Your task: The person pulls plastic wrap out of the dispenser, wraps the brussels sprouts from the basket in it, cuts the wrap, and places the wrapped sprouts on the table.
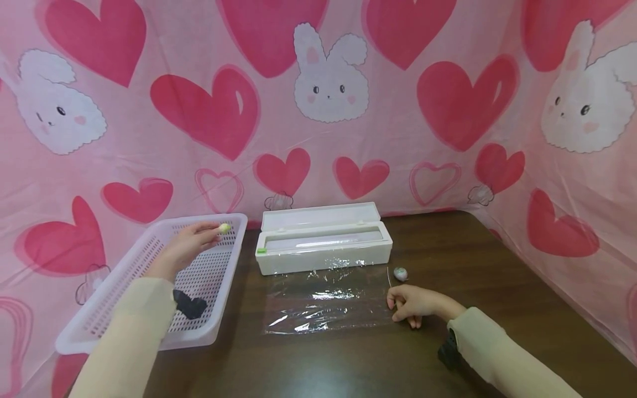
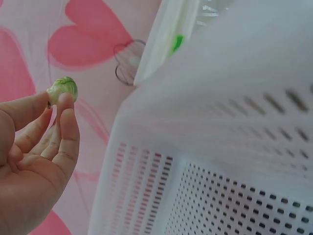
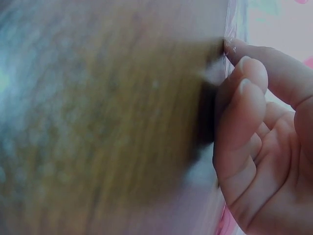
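Note:
My left hand (image 1: 191, 243) is raised over the far part of the white basket (image 1: 234, 265). Between thumb and fingertips it pinches a small green Brussels sprout (image 2: 63, 88), pale at its stem end. A sheet of clear cling film (image 1: 328, 301) lies on the table, drawn out from the front of a white dispenser box (image 1: 323, 257) whose lid stands up. At the film's right edge is my right hand (image 1: 413, 304), fingers loosely bent, low over the table. In the right wrist view a fingertip (image 3: 234, 47) meets the shiny film edge.
Just beyond the right hand sits a small pale green ball (image 1: 400, 273) with a shiny covering. The dark wooden table (image 1: 448, 243) runs back to a pink curtain (image 1: 278, 110) printed with hearts and rabbits. A green piece (image 1: 261, 250) marks the box's left end.

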Motion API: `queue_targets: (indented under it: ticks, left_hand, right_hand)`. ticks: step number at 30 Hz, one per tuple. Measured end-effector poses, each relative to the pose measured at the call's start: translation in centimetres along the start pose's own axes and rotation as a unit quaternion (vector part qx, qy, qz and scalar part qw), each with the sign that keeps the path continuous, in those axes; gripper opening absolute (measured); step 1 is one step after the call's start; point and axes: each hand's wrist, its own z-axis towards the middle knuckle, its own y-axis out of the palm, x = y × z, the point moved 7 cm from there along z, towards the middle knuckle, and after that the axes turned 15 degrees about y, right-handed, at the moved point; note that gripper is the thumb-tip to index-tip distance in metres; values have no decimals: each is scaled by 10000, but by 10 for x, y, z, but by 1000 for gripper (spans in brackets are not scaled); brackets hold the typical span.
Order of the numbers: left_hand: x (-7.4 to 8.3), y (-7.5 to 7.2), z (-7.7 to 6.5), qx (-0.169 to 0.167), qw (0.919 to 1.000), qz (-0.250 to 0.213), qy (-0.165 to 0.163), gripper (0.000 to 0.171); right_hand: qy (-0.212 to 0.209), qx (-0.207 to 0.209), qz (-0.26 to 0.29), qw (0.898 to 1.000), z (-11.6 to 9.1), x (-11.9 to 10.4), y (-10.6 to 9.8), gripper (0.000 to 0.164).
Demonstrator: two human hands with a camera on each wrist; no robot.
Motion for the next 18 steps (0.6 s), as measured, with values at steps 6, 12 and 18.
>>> queue_targets:
  ticks: [6, 12, 18]
  left_hand:
    - [20, 19, 9, -70, 9995, -260, 180, 54]
    - [40, 45, 17, -199, 9980, -497, 338, 46]
    - [52, 75, 19, -341, 9949, -819, 474, 40]
  right_hand:
    - [-29, 29, -46, 10000, 0, -1, -2, 19]
    - [-340, -140, -36, 9993, -3, -5, -1, 19]
    - [-389, -184, -23, 9991, -3, -5, 1, 17]
